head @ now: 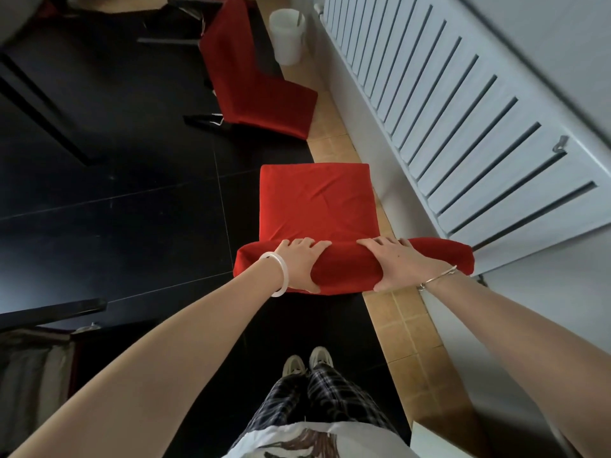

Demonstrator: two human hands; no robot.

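So this is the grab-and-move stage with the chair. Both hands are on top of the backrest, which is the near edge from up here. The left hand wraps it with fingers over the far side and thumb down the near face. The right hand does the same just beside it, with a small gap of red cover between them. It's a proper two-handed grip, not just resting.

The chair sits right in front of the person's feet, seat pointing away. It straddles the line where the dark floor meets the tan tiles, and its right side is near the radiator. I can't see the legs at all, so I can't say if it's lifted or planted.

A second chair in the same red cover sits further off by the black table, with a white bucket past it.

My guess is the chair is headed for the table, so the next bit is a lift or drag to the left. It needs an even pull from both hands, or it'll swing and clip the radiator. The cover looks loose and a bit wrinkly, so it could slip over the frame. Squeeze the frame through the fabric, not just the cloth.
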